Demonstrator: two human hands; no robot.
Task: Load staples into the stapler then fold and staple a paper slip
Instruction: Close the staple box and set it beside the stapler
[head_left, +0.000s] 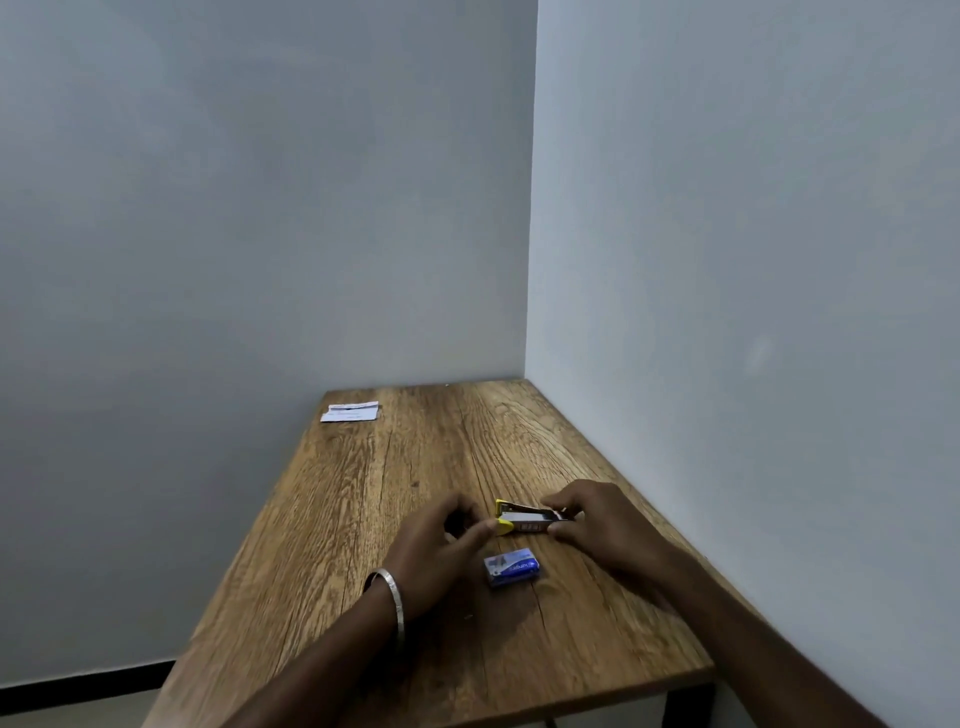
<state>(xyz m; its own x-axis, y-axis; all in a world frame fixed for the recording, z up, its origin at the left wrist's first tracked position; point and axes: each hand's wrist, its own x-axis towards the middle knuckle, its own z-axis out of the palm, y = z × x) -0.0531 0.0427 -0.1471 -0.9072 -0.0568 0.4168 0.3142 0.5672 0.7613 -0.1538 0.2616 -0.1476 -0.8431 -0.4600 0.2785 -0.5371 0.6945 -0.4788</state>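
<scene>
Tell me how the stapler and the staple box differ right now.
The stapler is yellow, black and silver; the staple box is blue. The stapler is long and narrow, the box short and blocky. The left hand and right hand grip the stapler's ends, while the box lies untouched, nearer the person. Both are small and rest on the wooden table.

Dim, even indoor light softens shadows under the hands; wide-angle distortion bends the walls (260, 208), and detail blurs slightly.
</scene>
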